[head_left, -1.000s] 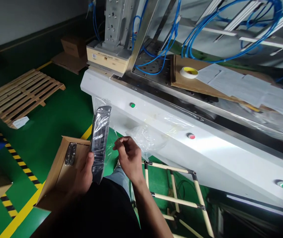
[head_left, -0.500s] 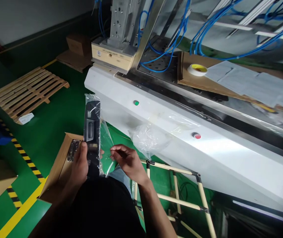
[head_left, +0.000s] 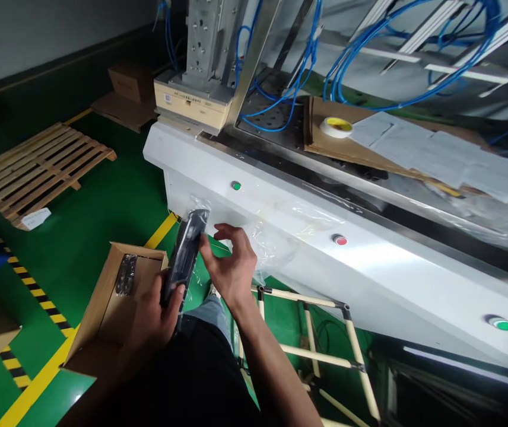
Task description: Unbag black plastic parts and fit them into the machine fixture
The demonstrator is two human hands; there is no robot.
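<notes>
The long white machine housing [head_left: 370, 267] slants across our view, with blue hoses [head_left: 281, 89] looped over the worktop [head_left: 276, 115] behind it. Below lies the green floor [head_left: 102, 196], with a wooden pallet [head_left: 35, 169] to the left. An open cardboard box [head_left: 102, 296] sits by our knees, one bagged piece [head_left: 126, 274] lying inside. Our left hand [head_left: 160, 314] is closed around the lower end of a black part [head_left: 186, 252] in a clear bag, held tilted above the box's right edge. Our right hand [head_left: 231, 267] is half open, thumb and fingertips at the bag's side; we cannot tell whether it pinches the film. Loose clear bags [head_left: 276, 243] hang just behind it. On the housing sit a green button [head_left: 236, 185] and a red button [head_left: 339, 240].
</notes>
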